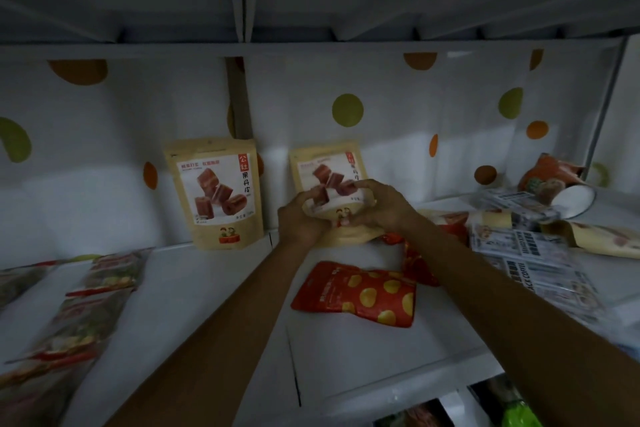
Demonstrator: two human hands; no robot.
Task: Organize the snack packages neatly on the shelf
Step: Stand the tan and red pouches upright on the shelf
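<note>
A tan snack pouch (329, 163) with red fruit rolls printed on it stands upright against the shelf's back wall. My left hand (299, 218) and my right hand (379, 206) grip its lower half from both sides. A matching tan pouch (216, 192) stands upright to its left, untouched. In front of my hands a red pouch with yellow spots (360, 295) lies flat on the white shelf (207, 305). Another red pouch (420, 263) lies partly hidden under my right forearm.
Red-and-green packages (79, 315) lie in rows at the left. White coffee packets (533, 253), a tan pouch lying flat (602, 239), an orange bag (547, 177) and a white cup (575, 199) crowd the right. An upper shelf (311, 10) hangs overhead.
</note>
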